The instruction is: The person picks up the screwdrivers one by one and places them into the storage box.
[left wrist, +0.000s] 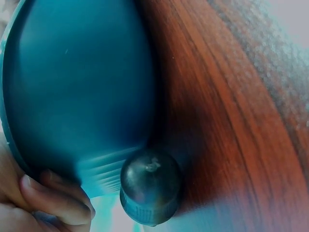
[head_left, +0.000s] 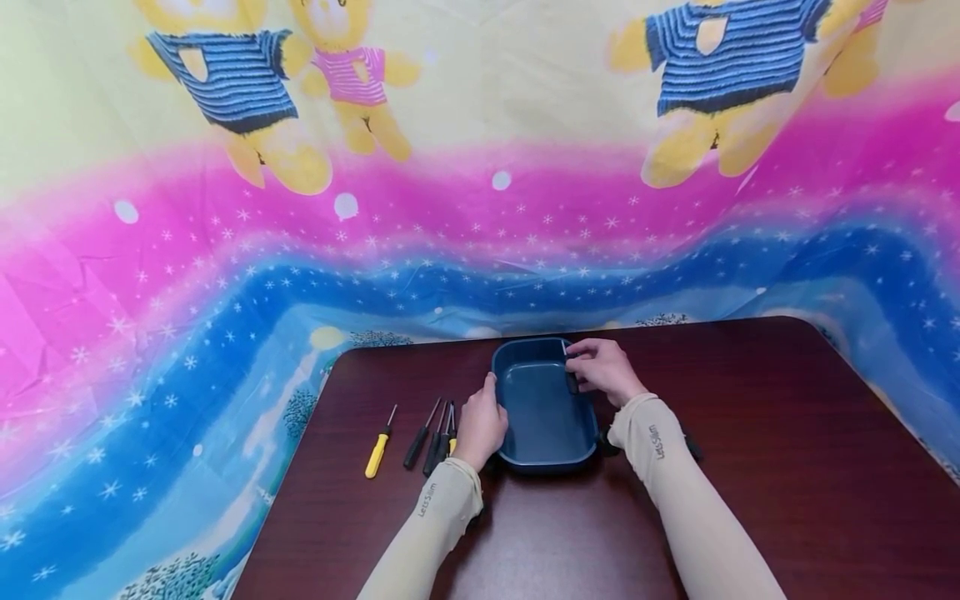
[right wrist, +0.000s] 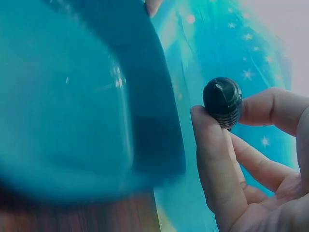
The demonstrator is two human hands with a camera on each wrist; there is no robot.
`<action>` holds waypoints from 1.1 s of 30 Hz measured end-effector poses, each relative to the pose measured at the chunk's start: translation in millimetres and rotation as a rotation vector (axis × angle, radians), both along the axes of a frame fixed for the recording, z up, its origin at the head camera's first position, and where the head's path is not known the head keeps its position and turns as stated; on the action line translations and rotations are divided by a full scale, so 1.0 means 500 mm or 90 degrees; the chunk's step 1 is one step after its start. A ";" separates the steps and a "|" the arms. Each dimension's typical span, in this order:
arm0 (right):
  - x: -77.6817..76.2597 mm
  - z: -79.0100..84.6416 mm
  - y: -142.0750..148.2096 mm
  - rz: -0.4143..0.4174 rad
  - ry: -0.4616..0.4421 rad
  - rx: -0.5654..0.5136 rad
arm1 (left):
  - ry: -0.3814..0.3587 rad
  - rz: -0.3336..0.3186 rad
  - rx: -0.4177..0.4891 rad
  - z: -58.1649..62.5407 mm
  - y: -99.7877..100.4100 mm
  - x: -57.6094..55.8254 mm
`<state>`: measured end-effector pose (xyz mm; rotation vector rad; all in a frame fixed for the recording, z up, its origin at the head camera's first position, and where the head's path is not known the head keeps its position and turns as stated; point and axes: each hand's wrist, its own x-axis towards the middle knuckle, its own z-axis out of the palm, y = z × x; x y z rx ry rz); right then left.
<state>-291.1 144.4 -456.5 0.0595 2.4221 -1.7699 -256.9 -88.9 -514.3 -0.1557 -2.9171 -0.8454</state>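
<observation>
Fig. Risks by cause, then position. (i) Slip: the R hand (head_left: 606,371) pinches, w/ thumb & fingers, a slim black-handled screwdriver (head_left: 572,383) w/ thin pale shaft; its handle looks round in the R wrist view, so a light or uneven pinch could let it roll or drop. (ii) Knock: the tool is near the R wall of the deep-blue, rounded-rectangular plastic tray (head_left: 543,417); a slight misjudgement could catch the rim. (iii) Tilt: the L hand (head_left: 482,422) grips the tray's L wall, & a pull on that one side could tip or slide it on the smooth, reddish-brown wooden tabletop (head_left: 765,417). (iv) Roll: loose black-handled screwdrivers w/ metal shafts (head_left: 415,448) lie near the L hand, so a brush of the wrist could scatter them.

Position: the held tool's handle sits b/w thumb & fingers of the R hand, pale shaft pointing away from the person; in the R wrist view the handle is apart from the tray wall. Whether it is over the interior or the rim: can't tell. Tray: b/w the two hands. A yellow-handled screwdriver (head_left: 377,454) lies farther L, untouched, apart from the L hand.
</observation>
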 end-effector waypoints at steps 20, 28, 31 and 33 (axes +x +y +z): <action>-0.039 -0.005 -0.135 0.014 -0.035 -0.040 | -0.003 0.015 -0.015 0.000 0.010 -0.006; -0.055 -0.024 -0.155 0.004 -0.062 -0.050 | -0.008 0.015 -0.014 0.005 0.013 -0.007; -0.060 -0.042 -0.160 0.004 -0.073 -0.052 | -0.005 0.013 -0.015 0.003 0.009 -0.005; -0.061 -0.053 -0.164 0.002 -0.083 -0.056 | -0.003 0.014 -0.017 0.001 0.007 -0.002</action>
